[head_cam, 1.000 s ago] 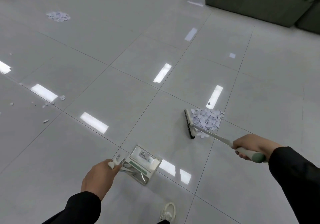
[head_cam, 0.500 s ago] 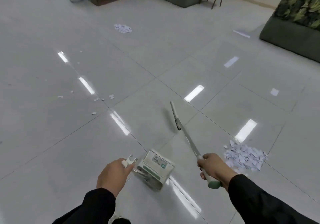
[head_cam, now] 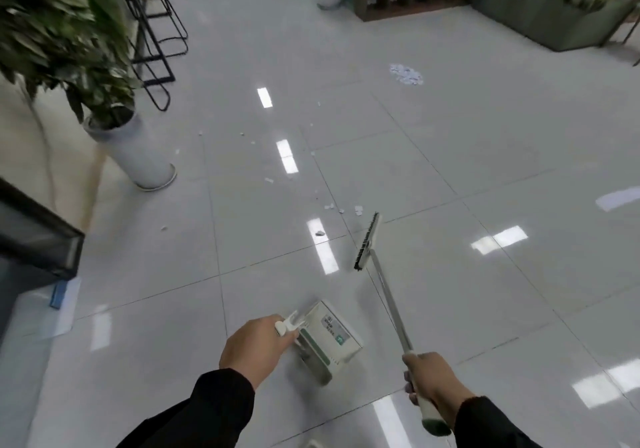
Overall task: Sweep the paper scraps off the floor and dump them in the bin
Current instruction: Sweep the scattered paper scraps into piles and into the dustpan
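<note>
Head view: right hand (head_cam: 429, 381) grips broom (head_cam: 384, 284) handle end; left hand (head_cam: 258, 347) holds dustpan (head_cam: 329, 340) by handle. Loose paper scraps (head_cam: 341, 209) just beyond broom head, small pile (head_cam: 406, 74) far beyond. Scraps likely light, flutter-prone; short low strokes. Broom head seemingly off floor, blurred.

Both arms in black sleeves reach forward and down. The left hand (head_cam: 257, 345) grips a dustpan handle (head_cam: 286, 326); the right hand (head_cam: 434, 380) clasps a broom handle (head_cam: 391, 300).
</note>
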### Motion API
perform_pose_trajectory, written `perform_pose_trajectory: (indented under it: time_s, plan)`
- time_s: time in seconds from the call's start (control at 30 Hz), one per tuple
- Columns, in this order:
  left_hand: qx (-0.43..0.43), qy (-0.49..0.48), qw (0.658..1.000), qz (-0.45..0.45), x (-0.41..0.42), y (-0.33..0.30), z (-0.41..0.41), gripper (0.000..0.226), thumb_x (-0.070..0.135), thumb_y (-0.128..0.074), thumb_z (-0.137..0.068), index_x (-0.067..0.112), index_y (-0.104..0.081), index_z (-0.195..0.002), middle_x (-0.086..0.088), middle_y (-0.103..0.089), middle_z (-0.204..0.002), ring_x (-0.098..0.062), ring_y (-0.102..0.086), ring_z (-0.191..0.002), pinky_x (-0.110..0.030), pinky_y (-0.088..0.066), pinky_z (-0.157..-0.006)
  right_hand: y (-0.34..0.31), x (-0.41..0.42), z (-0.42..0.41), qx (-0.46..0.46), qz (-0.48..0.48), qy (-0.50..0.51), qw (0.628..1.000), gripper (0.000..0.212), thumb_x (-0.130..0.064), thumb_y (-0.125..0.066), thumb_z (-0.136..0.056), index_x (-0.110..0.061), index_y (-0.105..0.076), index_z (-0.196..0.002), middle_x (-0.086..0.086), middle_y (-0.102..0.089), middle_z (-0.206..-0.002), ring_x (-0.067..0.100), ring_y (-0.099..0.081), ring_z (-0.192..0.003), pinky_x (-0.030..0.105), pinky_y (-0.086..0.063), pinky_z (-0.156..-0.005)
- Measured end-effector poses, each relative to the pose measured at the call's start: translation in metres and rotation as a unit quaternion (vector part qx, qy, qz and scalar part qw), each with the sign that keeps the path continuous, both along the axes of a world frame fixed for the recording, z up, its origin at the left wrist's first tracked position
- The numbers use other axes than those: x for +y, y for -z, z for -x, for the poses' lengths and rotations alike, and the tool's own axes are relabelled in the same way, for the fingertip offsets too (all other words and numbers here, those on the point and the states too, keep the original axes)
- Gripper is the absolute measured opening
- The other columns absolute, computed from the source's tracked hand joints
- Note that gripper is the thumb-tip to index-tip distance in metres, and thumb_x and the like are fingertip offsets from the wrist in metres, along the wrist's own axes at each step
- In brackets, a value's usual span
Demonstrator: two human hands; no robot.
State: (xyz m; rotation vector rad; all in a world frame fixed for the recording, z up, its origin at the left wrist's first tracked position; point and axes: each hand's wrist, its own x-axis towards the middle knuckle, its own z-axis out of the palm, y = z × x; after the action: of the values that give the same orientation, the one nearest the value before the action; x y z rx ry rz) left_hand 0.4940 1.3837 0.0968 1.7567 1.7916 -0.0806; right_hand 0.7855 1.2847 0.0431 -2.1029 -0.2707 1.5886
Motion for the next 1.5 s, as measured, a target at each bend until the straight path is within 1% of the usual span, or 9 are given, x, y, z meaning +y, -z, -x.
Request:
perform_pose_trajectory:
  time_s: [0.27,0.57,0.7,0.8,0.9,1.03,1.27,1.37,1.5]
  plan:
    - [0.014,-0.103,0.995,0.000,0.099,-0.009,0.105,0.038,0.060,-0.053,-0.096,0.032,-0.052,-0.070,0.009,-0.054,-0.063,-0.008,-0.047,-0.057,-0.027,-0.034,-0.053,0.021,0.142,0.067,0.003,0.056,-0.101,0.993,0.016,-0.005,-0.056,-0.097,0.006,-0.050,-0.086,0.011,-0.043,-0.050,0.016,-0.034,-0.036,0.021,-0.031,-0.042]
    - [0.047,-0.219,0.975,0.000,0.243,0.000,0.201,0.033,0.061,-0.053,-0.095,0.033,-0.062,-0.082,0.010,-0.066,-0.076,-0.011,-0.063,-0.073,-0.030,-0.048,-0.063,0.047,0.343,0.162,0.036,0.050,-0.218,0.974,0.015,-0.003,-0.057,-0.096,0.009,-0.054,-0.088,0.014,-0.050,-0.053,0.019,-0.040,-0.036,0.022,-0.035,-0.040]
    - [0.045,-0.280,0.959,-0.008,0.305,-0.007,0.251,0.032,0.061,-0.054,-0.096,0.033,-0.063,-0.082,0.010,-0.067,-0.077,-0.013,-0.063,-0.075,-0.030,-0.048,-0.064,0.047,0.437,0.216,0.057,0.029,-0.286,0.956,0.011,-0.006,-0.055,-0.097,0.001,-0.051,-0.090,0.014,-0.049,-0.058,0.019,-0.041,-0.038,0.022,-0.034,-0.040]
    - [0.048,-0.302,0.952,-0.021,0.337,-0.010,0.289,0.027,0.062,-0.055,-0.096,0.038,-0.062,-0.086,0.012,-0.067,-0.079,-0.012,-0.063,-0.077,-0.029,-0.046,-0.061,0.048,0.482,0.249,0.034,0.039,-0.349,0.936,0.011,-0.009,-0.054,-0.098,-0.002,-0.051,-0.090,0.014,-0.051,-0.072,0.019,-0.044,-0.041,0.023,-0.037,-0.045]
    - [0.056,-0.317,0.946,-0.026,0.367,-0.007,0.337,0.026,0.061,-0.055,-0.096,0.038,-0.065,-0.096,0.012,-0.067,-0.082,-0.013,-0.063,-0.079,-0.030,-0.047,-0.062,0.051,0.533,0.301,-0.006,0.032,-0.388,0.921,0.005,-0.006,-0.048,-0.093,-0.005,-0.047,-0.088,0.013,-0.043,-0.072,0.017,-0.038,-0.041,0.021,-0.032,-0.047]
    - [0.075,-0.306,0.949,-0.030,0.417,0.000,0.417,0.031,0.065,-0.052,-0.095,0.036,-0.064,-0.096,0.013,-0.065,-0.079,-0.011,-0.062,-0.076,-0.029,-0.047,-0.061,0.054,0.605,0.408,0.015,0.008,-0.406,0.914,0.007,-0.003,-0.048,-0.090,-0.007,-0.043,-0.087,0.011,-0.036,-0.070,0.016,-0.031,-0.044,0.022,-0.025,-0.048]
    - [0.064,-0.268,0.961,-0.002,0.494,0.013,0.546,0.039,0.073,-0.050,-0.092,0.037,-0.066,-0.089,0.009,-0.065,-0.072,-0.007,-0.061,-0.069,-0.031,-0.052,-0.065,0.071,0.684,0.582,0.030,0.004,-0.407,0.913,0.010,-0.004,-0.053,-0.089,-0.004,-0.048,-0.080,0.010,-0.043,-0.056,0.018,-0.039,-0.038,0.023,-0.032,-0.045]
    - [0.080,-0.247,0.966,0.009,0.524,0.014,0.596,0.043,0.074,-0.049,-0.092,0.036,-0.058,-0.075,0.008,-0.061,-0.067,-0.005,-0.056,-0.064,-0.028,-0.044,-0.057,0.084,0.715,0.650,0.053,0.012,-0.400,0.915,0.013,-0.004,-0.052,-0.088,-0.007,-0.044,-0.078,0.010,-0.044,-0.052,0.019,-0.041,-0.039,0.023,-0.032,-0.046]
    - [0.099,-0.208,0.973,0.026,0.570,0.024,0.650,0.044,0.073,-0.049,-0.093,0.034,-0.056,-0.074,0.005,-0.060,-0.067,-0.007,-0.055,-0.062,-0.026,-0.037,-0.052,0.110,0.751,0.706,0.065,0.048,-0.343,0.936,0.018,0.001,-0.050,-0.091,-0.009,-0.042,-0.077,0.009,-0.044,-0.056,0.016,-0.038,-0.039,0.020,-0.031,-0.046]
